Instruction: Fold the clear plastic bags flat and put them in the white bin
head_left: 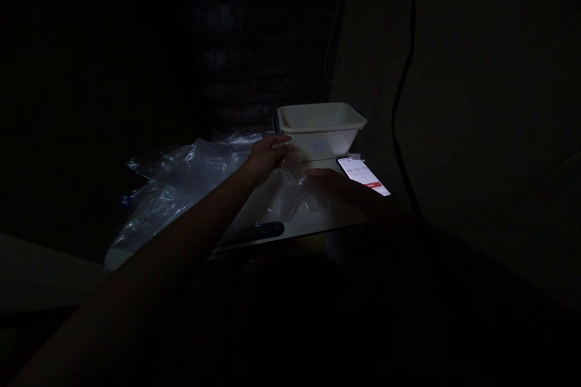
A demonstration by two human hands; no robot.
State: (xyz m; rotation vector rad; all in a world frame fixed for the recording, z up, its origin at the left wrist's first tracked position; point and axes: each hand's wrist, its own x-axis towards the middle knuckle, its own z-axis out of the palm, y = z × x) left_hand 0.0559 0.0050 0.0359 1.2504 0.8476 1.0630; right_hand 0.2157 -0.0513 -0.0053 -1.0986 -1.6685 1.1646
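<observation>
In the dim light, my left hand (267,158) pinches the upper edge of a clear plastic bag (284,193), just in front of a white plastic tub (313,145). My right hand (324,180) is dark and a little blurred; its fingers are closed at the bag's right side. The bag hangs crumpled between both hands above a white tabletop (336,214). More clear plastic bags (190,166) lie in a loose, shiny heap left of my left hand. The tub has dark handles and seems to hold nothing near its rim.
A lit phone (364,176) showing a timer lies right of the tub. Near the table's front edge rests a dark, long-handled object (267,230), partly under the plastic. A black cable (397,103) hangs along the right wall. Everything around is very dark.
</observation>
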